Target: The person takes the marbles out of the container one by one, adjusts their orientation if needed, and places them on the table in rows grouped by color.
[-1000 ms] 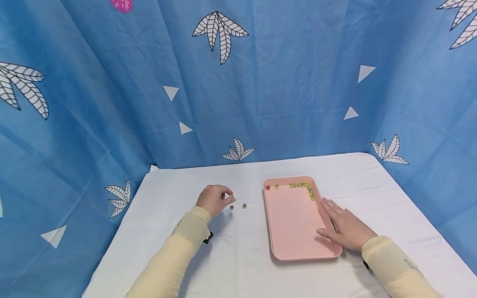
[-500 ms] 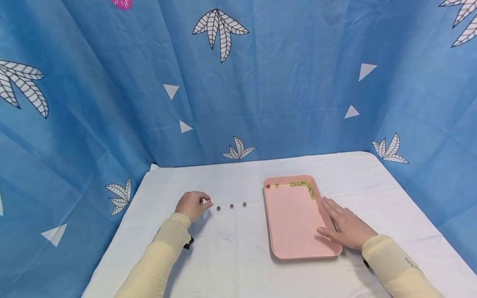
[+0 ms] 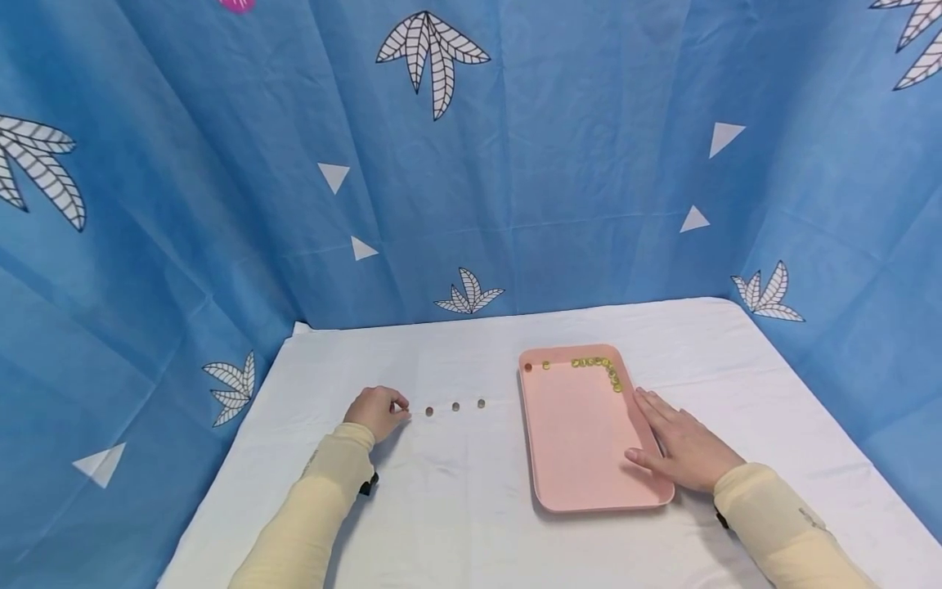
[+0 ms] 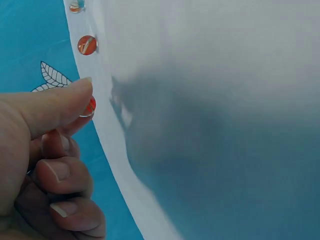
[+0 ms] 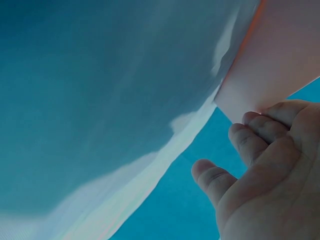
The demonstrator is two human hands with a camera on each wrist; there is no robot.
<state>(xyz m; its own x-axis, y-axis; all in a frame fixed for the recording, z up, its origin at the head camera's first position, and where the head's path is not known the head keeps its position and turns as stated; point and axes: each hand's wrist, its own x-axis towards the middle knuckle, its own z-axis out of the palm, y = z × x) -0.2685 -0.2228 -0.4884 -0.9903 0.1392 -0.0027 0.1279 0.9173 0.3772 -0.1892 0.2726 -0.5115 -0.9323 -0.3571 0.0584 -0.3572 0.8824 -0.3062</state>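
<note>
My left hand (image 3: 377, 411) pinches a clear glass marble with a red swirl (image 4: 90, 107) between thumb and forefinger, close over the white tabletop. The thumb and forefinger cover part of it. Just right of these fingertips, three marbles form a spaced row on the cloth; the nearest, an orange-red marble (image 3: 429, 411), also shows as a swirled orange marble (image 4: 87, 45) in the left wrist view. On the right stands a shallow pink tray (image 3: 581, 450). My right hand (image 3: 680, 442) rests at its right rim with fingers straight, the thumb reaching over the inside.
Several yellow-green marbles (image 3: 590, 361) line the tray's far right corner. A single yellowish marble (image 3: 546, 366) and a reddish-brown one (image 3: 528, 367) sit by its far left corner. A blue patterned curtain (image 3: 515, 164) hangs behind the white table (image 3: 441, 507).
My left hand has moved left along the row and come down a little, uncovering the third marble on the cloth. My right hand and the tray have stayed in place.
</note>
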